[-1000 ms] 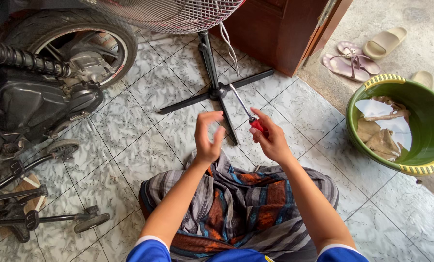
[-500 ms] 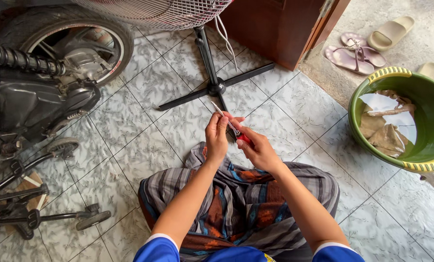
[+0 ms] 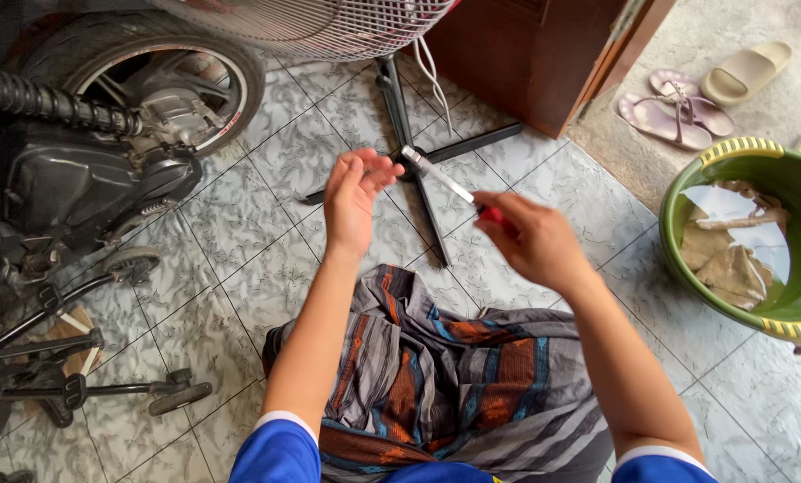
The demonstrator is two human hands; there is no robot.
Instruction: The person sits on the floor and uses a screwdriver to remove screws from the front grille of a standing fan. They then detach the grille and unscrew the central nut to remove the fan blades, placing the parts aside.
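1. The right hand is closed around the red handle of a screwdriver; the shaft is angled up and to the left, its tip ending just beside the fingertips of the left hand.
2. The left hand is held open and empty, fingers loosely curled, raised above the tiled floor; whether its fingertips touch the screwdriver tip cannot be told.
3. Nearest the viewer, both forearms are seen emerging from blue sleeves, above a lap covered by a striped grey, orange and blue cloth.
4. Beyond the hands, the black cross-shaped base of a standing fan is set on the floor; the fan's white wire grille is seen at the upper edge, with a white cord hanging beside the base.
5. To the left, the rear wheel and dark engine of a motorcycle are shown, with small trainer-wheel brackets lying near the lower left corner.
6. To the right, a green basin with yellow rim marks holds wet cloths in water.
7. Farthest away, a brown wooden door and several sandals on the bare ground outside are visible.
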